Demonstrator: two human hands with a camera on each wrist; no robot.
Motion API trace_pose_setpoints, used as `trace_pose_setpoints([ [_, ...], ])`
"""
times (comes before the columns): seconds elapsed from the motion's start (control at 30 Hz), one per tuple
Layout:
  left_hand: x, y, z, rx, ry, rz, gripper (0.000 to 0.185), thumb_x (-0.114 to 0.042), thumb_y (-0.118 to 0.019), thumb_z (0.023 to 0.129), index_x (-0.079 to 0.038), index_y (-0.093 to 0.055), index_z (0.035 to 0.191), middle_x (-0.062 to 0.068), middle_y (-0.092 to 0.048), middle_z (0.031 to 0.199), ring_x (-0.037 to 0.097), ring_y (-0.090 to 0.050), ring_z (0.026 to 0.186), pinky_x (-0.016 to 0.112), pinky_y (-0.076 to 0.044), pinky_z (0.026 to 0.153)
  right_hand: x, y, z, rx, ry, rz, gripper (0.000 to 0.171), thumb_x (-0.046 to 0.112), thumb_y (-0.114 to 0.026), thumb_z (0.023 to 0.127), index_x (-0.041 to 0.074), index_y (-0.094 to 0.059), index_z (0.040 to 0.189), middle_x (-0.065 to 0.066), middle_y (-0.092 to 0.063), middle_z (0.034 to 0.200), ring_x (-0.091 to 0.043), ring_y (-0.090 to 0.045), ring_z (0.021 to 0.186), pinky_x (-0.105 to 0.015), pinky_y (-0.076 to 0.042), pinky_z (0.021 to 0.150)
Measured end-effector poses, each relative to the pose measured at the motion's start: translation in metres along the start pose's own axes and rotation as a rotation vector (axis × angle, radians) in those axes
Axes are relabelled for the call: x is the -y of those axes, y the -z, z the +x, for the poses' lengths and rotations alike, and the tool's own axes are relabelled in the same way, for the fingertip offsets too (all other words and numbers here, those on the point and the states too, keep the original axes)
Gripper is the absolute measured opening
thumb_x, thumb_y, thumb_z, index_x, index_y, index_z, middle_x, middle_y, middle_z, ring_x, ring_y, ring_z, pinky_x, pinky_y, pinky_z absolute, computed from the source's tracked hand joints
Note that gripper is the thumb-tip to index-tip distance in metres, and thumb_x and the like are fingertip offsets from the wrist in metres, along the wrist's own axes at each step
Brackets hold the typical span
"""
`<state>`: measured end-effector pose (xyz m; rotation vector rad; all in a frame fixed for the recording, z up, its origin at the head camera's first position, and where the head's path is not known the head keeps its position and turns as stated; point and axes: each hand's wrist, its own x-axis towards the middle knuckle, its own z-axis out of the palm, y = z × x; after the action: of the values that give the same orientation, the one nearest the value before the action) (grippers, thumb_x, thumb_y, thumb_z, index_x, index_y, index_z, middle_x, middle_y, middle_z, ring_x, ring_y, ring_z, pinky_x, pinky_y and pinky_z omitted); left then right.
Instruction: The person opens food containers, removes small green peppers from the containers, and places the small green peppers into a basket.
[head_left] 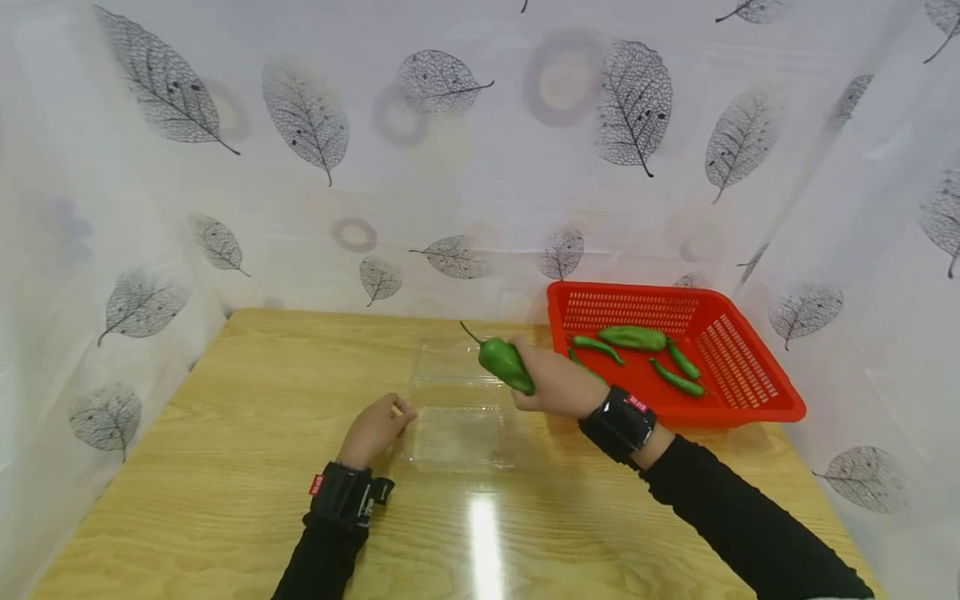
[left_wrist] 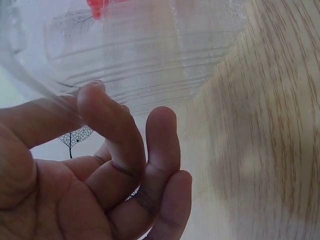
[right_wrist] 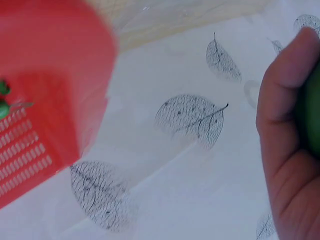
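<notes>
My right hand (head_left: pixel 558 382) grips a plump green pepper (head_left: pixel 504 363), its thin stem pointing to the back left. It is held over the right part of a clear plastic container (head_left: pixel 459 437), whose two shallow halves lie spread on the table. At the container's left side is my left hand (head_left: pixel 377 429). Thumb and a finger pinch the plastic rim in the left wrist view, while the other fingers (left_wrist: pixel 162 135) are bent below it. Only one edge of the pepper (right_wrist: pixel 312 115) shows beside the curled thumb in the right wrist view.
A red plastic basket (head_left: pixel 757 354) with slotted walls stands at the back right. In it lie one broad green pepper (head_left: pixel 632 337) and several slim green chillies (head_left: pixel 677 377). A leaf-printed white curtain (head_left: pixel 480 167) encloses the wooden table (head_left: pixel 247 400) behind and at both sides.
</notes>
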<state>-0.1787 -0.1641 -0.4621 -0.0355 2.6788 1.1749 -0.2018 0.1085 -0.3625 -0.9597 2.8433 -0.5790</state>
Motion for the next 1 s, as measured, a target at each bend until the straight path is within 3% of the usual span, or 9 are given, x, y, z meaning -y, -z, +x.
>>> trace_pose_setpoints([
  [0.27, 0.004, -0.002, 0.002, 0.004, -0.005, -0.018, 0.019, -0.023, -0.055, 0.094, -0.004, -0.055, 0.097, 0.006, -0.058, 0.071, 0.017, -0.046, 0.06, 0.028, -0.032, 0.053, -0.023, 0.025, -0.027, -0.065, -0.006, -0.101, 0.052, 0.012, -0.068, 0.074, 0.005, -0.04, 0.117, 0.001, -0.046, 0.074, -0.011, -0.044, 0.065, -0.023, -0.039, 0.06],
  [0.4, 0.004, -0.002, 0.002, 0.005, -0.006, -0.014, 0.019, -0.023, -0.055, 0.094, -0.004, -0.055, 0.097, 0.006, -0.06, 0.074, 0.017, -0.05, 0.064, 0.028, -0.033, 0.055, -0.037, 0.034, -0.039, -0.069, -0.032, -0.122, 0.046, 0.011, -0.067, 0.074, 0.005, -0.041, 0.111, 0.002, -0.043, 0.068, -0.009, -0.042, 0.059, -0.021, -0.038, 0.055],
  [0.63, 0.004, 0.001, 0.0, 0.013, -0.004, 0.002, 0.021, -0.023, -0.055, 0.094, -0.003, -0.055, 0.098, 0.007, -0.059, 0.074, 0.017, -0.048, 0.064, 0.028, -0.032, 0.055, -0.075, 0.044, -0.055, -0.035, -0.156, -0.118, 0.05, 0.016, -0.069, 0.076, 0.005, -0.039, 0.113, -0.001, -0.046, 0.071, -0.011, -0.044, 0.06, -0.023, -0.039, 0.054],
  [0.87, 0.007, 0.001, 0.002, 0.018, -0.018, -0.003, 0.02, -0.022, -0.054, 0.094, -0.003, -0.055, 0.098, 0.006, -0.059, 0.073, 0.017, -0.048, 0.063, 0.028, -0.033, 0.055, -0.119, 0.055, -0.071, 0.007, -0.247, -0.055, 0.052, 0.012, -0.067, 0.079, -0.001, -0.037, 0.119, -0.006, -0.047, 0.08, -0.016, -0.046, 0.069, -0.028, -0.039, 0.06],
  [1.0, 0.008, 0.0, 0.003, 0.019, -0.025, -0.001, 0.02, -0.022, -0.054, 0.095, -0.003, -0.054, 0.099, 0.006, -0.059, 0.072, 0.016, -0.047, 0.062, 0.027, -0.032, 0.055, -0.139, 0.064, -0.078, 0.05, -0.288, -0.076, 0.053, 0.014, -0.067, 0.082, -0.001, -0.035, 0.122, -0.007, -0.048, 0.084, -0.018, -0.047, 0.074, -0.03, -0.038, 0.064],
])
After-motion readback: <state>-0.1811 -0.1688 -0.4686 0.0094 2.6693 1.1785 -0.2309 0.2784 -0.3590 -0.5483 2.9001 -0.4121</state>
